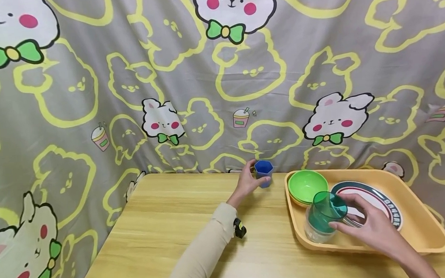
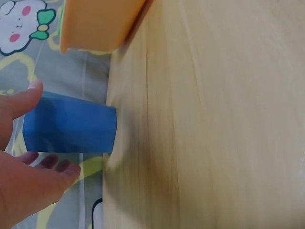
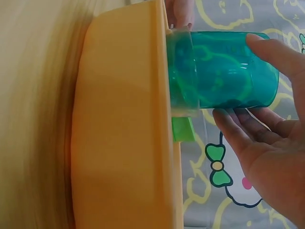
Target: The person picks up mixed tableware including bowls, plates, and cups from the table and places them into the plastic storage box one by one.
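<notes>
At the table's back edge a blue six-sided cup (image 1: 264,180) stands upright. My left hand (image 1: 248,181) is around it, thumb at one side; the left wrist view shows a gap between the loosely bent fingers (image 2: 57,169) and the blue wall. On the right, my right hand (image 1: 369,219) holds a see-through green cup (image 1: 324,213) between thumb and fingers. The green cup's lower end sits inside a clear cup (image 1: 315,234) in the near left corner of the orange basin (image 1: 423,233). Part of the right fingers is hidden behind the green cup.
Green bowls (image 1: 308,185) are stacked in the basin's back left corner, over an orange-yellow one. Beside them lies a white plate (image 1: 392,203) with a dark patterned rim. A patterned curtain (image 1: 190,115) hangs directly behind the wooden table (image 1: 165,210).
</notes>
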Demonstrator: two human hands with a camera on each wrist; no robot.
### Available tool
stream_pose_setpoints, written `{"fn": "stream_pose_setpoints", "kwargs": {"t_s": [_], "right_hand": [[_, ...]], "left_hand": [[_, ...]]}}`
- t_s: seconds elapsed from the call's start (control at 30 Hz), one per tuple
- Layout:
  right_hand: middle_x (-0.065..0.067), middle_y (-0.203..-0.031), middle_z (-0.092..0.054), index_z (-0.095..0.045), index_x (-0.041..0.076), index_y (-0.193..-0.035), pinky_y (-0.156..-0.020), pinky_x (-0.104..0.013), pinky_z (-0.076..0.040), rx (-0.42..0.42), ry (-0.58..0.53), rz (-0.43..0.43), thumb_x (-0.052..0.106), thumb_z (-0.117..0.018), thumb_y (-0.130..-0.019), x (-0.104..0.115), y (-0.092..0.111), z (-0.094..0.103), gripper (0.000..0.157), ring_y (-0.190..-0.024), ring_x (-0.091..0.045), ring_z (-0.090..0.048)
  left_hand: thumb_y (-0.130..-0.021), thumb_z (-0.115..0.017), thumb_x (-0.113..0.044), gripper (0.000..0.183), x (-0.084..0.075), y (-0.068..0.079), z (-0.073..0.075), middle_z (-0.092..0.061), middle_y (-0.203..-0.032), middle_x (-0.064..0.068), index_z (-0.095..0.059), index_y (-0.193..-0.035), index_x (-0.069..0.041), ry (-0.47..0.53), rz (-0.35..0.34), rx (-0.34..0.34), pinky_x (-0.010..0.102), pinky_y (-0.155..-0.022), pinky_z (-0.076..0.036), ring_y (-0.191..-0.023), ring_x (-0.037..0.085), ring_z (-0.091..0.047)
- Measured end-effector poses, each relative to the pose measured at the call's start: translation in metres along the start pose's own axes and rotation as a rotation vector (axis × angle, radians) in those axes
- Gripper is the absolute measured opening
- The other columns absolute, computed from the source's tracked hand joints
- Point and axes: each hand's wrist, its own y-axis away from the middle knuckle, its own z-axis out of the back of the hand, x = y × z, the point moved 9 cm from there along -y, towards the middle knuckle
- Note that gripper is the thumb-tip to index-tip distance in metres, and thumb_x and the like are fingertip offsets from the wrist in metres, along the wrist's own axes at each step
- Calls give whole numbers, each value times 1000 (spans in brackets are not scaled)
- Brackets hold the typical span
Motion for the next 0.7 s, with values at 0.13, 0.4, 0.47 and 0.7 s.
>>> {"fn": "stream_pose_setpoints", "kwargs": {"t_s": [0.13,0.4,0.47,0.7], "right_hand": [[1,-118,-64,-60,3,-129,-87,-9,-51,-4,20,-21,1,-94,-70,-6,2,-2,68,-107,9,-61],[-11,-120,-63,-61,1,-128,-87,-9,-51,2,32,-41,4,-94,-71,-11,5,-4,67,-108,12,-58],[-12,-120,-63,-61,1,-128,-87,-8,-50,4,36,-40,4,-94,-71,-11,5,-4,67,-109,13,-57],[-13,-120,-62,-60,-1,-127,-88,-8,-50,26,30,-43,5,-94,-71,-12,4,-6,66,-109,14,-55]], "left_hand": [[-83,-88,-12,85,2,1,-3,-53,-143,24,-41,-151,3,-1,7,-4,48,-110,-47,-131,38,-53],[-82,-88,-11,86,0,-3,-6,-53,-142,24,-40,-151,3,17,7,-13,50,-108,-48,-130,40,-54],[-82,-88,-11,85,0,-3,-7,-53,-142,24,-41,-151,2,16,9,-12,47,-108,-49,-130,39,-54],[-82,-88,-14,83,3,-5,-8,-55,-140,23,-44,-150,0,-21,38,-26,41,-101,-54,-126,37,-58]]}}
